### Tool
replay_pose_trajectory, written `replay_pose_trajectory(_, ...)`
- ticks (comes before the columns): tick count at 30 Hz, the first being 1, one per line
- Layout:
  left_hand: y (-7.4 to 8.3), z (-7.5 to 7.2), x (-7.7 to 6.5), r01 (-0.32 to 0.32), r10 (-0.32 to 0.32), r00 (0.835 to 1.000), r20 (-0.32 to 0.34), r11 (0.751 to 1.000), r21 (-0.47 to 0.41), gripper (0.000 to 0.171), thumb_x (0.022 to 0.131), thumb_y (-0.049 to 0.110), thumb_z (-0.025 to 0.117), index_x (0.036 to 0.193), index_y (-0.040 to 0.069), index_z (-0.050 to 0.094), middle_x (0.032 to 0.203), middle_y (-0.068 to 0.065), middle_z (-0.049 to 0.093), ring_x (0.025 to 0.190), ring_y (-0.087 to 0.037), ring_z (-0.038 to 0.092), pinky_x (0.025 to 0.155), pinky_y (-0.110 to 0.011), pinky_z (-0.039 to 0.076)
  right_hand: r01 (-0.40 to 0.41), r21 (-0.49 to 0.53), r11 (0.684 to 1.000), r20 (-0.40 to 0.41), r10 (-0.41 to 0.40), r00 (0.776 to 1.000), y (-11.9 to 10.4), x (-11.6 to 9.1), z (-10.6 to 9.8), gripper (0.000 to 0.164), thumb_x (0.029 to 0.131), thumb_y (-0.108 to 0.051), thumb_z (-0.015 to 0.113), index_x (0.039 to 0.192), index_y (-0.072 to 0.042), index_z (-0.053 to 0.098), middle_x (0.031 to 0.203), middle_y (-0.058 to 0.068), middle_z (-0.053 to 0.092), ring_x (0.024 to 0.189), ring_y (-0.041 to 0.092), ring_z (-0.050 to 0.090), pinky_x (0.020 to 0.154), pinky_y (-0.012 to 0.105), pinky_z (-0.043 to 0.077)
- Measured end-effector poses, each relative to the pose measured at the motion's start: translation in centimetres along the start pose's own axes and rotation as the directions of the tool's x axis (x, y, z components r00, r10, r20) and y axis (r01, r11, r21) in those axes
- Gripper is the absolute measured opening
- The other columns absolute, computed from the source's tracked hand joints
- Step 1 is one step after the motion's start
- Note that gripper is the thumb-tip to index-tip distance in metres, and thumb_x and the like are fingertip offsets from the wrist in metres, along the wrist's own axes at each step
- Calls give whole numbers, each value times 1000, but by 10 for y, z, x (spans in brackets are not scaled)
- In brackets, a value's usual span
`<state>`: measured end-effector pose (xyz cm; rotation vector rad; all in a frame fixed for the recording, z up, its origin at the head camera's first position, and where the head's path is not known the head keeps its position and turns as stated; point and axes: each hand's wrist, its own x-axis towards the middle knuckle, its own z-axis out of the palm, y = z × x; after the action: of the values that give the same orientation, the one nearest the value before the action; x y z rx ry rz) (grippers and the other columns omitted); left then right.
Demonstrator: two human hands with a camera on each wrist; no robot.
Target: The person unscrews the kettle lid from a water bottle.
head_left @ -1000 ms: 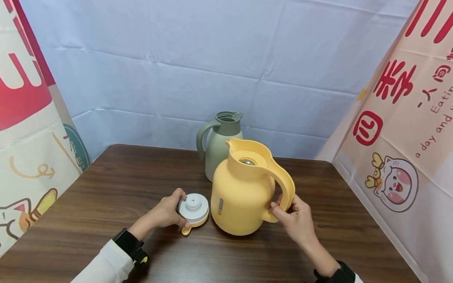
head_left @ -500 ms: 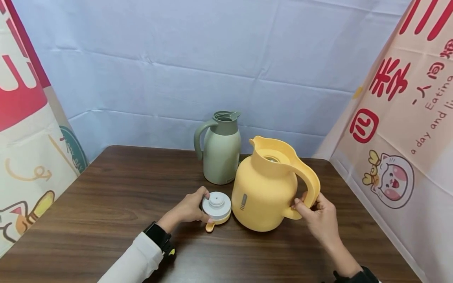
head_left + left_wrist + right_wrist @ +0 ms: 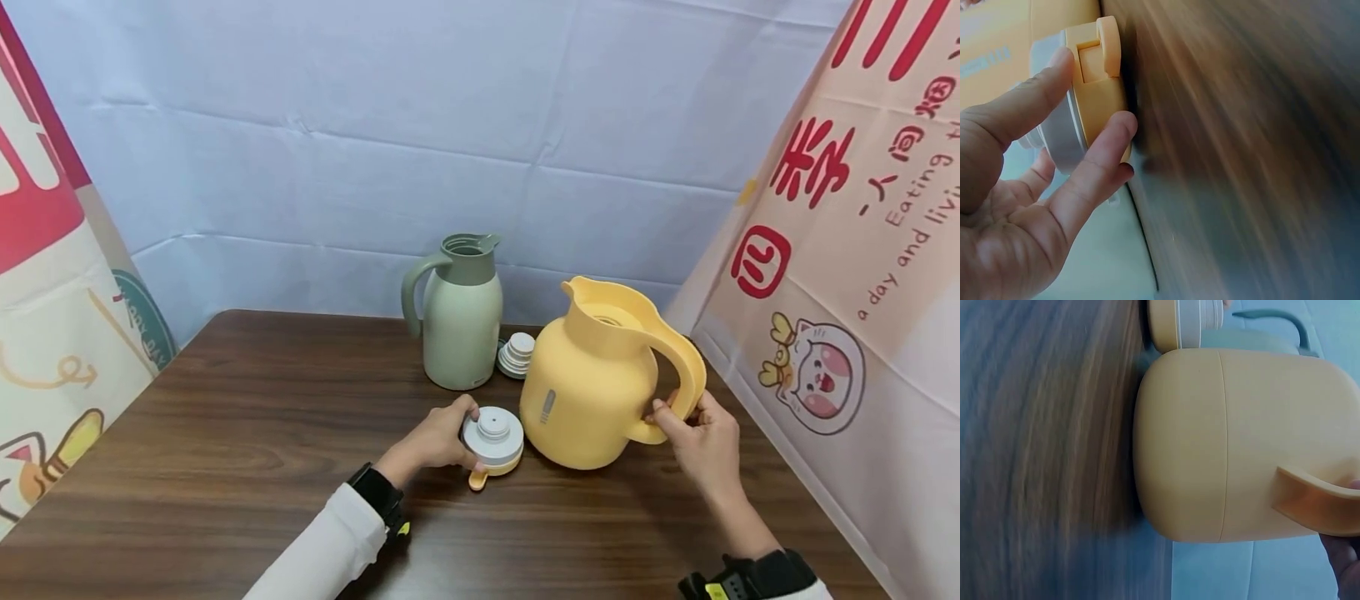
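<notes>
A yellow thermos jug [image 3: 588,392] with no lid in its mouth stands upright on the table, its handle to the right. My right hand [image 3: 703,437] grips the lower part of that handle. Just left of the jug is a yellow lid [image 3: 497,442], turned over so its white stopper side faces up. My left hand [image 3: 442,437] holds this lid by its left side, thumb near the small yellow tab [image 3: 477,480]. In the left wrist view the fingers [image 3: 1110,140] curve round the lid's edge, close over the wood.
Behind the lid stands a green thermos jug [image 3: 461,329] with an open mouth, its handle to the left. A white stopper lid [image 3: 516,356] sits between the two jugs. The brown table [image 3: 262,417] ends at a pale blue cloth backdrop [image 3: 315,167].
Both hands have moved to the right, carrying the yellow jug and its lid along the table. The white stopper lid behind the yellow jug has come into view.
</notes>
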<state>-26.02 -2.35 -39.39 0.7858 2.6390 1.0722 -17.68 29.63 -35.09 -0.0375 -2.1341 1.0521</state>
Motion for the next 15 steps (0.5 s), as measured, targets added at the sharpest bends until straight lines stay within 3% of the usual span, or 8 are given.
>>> replay_pose_trajectory(10,16,23,28,57,-60,997,-53,997,-53,60,63,22,88,103,12,45,100,-10,59,76,-17,55,72,-33,44,-97,-52,994,-43,95,995,18,18,-12,6,81,-6,65,79,-3,61,58,-19,58,49,3,50,44,17,35)
replay_pose_trajectory(15,25,34,47,85,-92,994,-54,988,-132,59,65,17,87,104,11,44,91,-8,58,58,-15,58,59,-29,46,-145,-51,988,-61,142,988,28,25,-20,8,82,-9,65,81,-2,60,57,-20,57,47,4,47,42,18,34)
